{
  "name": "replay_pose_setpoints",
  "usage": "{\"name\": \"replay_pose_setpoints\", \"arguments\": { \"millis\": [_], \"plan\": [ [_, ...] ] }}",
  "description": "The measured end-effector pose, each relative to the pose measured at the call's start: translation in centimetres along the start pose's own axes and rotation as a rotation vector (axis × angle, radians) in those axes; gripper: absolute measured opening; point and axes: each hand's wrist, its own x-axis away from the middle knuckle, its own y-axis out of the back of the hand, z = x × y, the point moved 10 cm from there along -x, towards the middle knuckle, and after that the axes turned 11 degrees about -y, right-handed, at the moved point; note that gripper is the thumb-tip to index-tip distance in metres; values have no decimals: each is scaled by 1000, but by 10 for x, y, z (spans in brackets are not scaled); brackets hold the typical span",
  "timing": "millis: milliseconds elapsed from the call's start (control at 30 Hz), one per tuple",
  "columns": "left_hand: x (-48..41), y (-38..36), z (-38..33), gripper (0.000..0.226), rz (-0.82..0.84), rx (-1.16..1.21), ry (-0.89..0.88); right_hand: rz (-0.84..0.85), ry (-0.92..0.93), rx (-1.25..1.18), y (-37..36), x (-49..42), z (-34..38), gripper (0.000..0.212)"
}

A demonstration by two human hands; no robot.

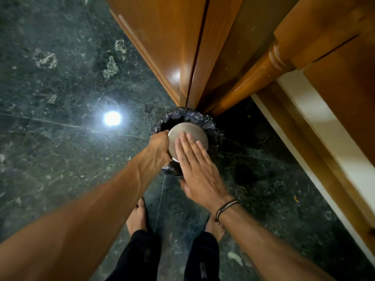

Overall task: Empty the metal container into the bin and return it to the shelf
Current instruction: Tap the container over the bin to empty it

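So right now I've got the round, brushed stainless-steel container [187, 138] flipped bottom-up directly over the small bin lined with a crinkled black plastic bag [215, 132], which sits on the dark green marble floor [60, 98] tucked against the corner of the glossy brown wooden cabinet [162, 47]. The flat base is facing me, so its axis runs straight up and down with the mouth pointing into the bag. I can't see the mouth or whatever is falling out, so no idea if it's fully empty yet.

My left hand [160, 147] is curled tight around the container's left side wall, and that's the hand carrying the weight. My right hand [194, 165] is flat and spread, fingers together, palm toward the base with the fingertips lying over the metal. It isn't gripping anything; it looks like a pat on the bottom to knock the dregs loose. There's a bit of blur on it, so I can't swear it's in contact at this instant.

The thing that matters for the next bit: the container is dead centre over the bin opening, ahead of and below both hands, and the left one already owns it. My guess is the right hand just lifts away and the left rolls the container back upright before heading for the shelf, which isn't in view here. My bare feet [140, 216] are just short of the bin.
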Motion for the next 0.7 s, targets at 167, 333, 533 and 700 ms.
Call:
{"name": "replay_pose_setpoints", "arguments": {
  "millis": [167,333,533,700],
  "plan": [
    [1,0,1,49,13,-32,-2,43,18,19,-5,-8,0,114],
    [3,5,4,48,-36,-114,-29,91,14,37,-11,-10,-8,124],
    [7,3,4,50,-2,-90,-15,115,-15,53,-11,-4,-27,116],
    [12,5,-5,49,-43,-120,-37,204,23,56,-13,14,-22,122]
  ]
}}
